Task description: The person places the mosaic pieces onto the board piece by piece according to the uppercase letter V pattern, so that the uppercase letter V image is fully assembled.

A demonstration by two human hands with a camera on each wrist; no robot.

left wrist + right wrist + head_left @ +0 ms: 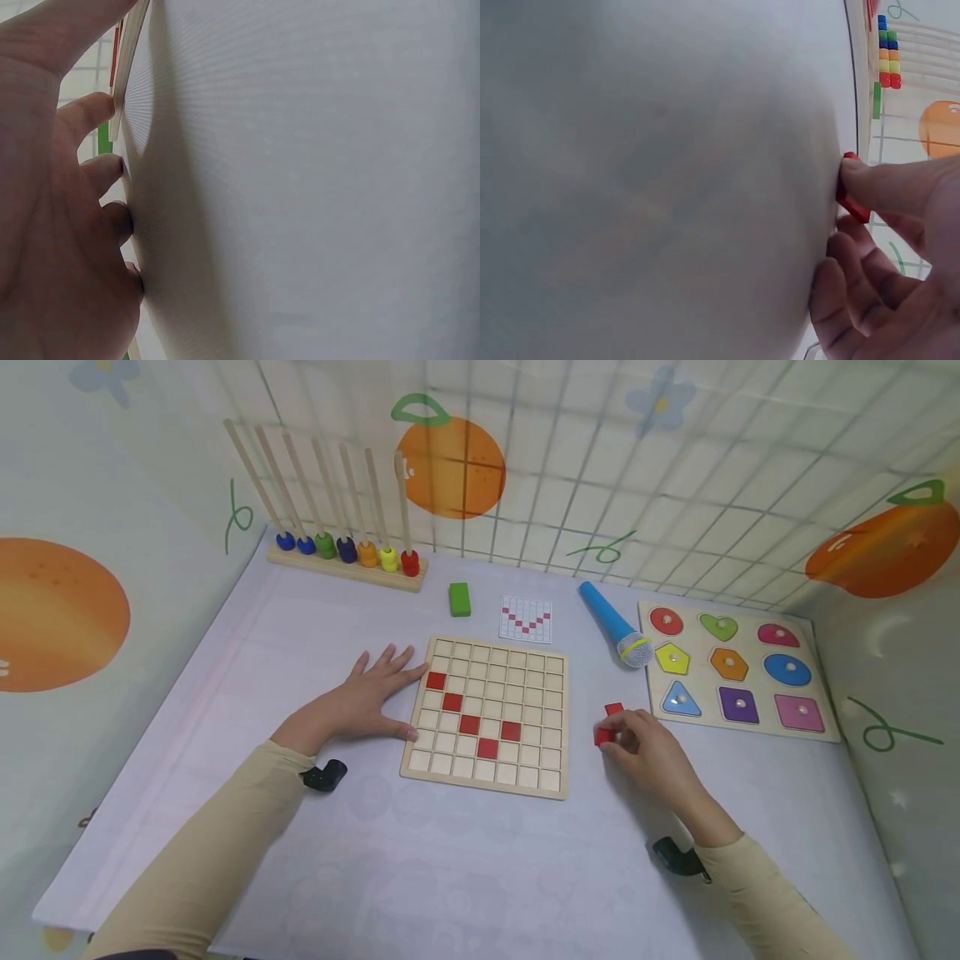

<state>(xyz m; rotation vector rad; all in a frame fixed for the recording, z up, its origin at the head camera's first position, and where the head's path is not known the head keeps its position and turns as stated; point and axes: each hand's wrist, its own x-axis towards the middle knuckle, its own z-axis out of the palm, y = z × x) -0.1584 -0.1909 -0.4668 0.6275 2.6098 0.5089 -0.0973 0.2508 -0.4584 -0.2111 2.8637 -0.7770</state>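
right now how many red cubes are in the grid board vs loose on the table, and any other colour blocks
red cubes set in the grid board: 5
red cubes off the board: 2, one pinched by the right hand at, one beside it
green block: 1
total: 8 blocks
the left hand lies flat at the board's left edge

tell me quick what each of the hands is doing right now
Left hand: open, flat on the table, fingers against the wooden grid board.
Right hand: pinching a red block.
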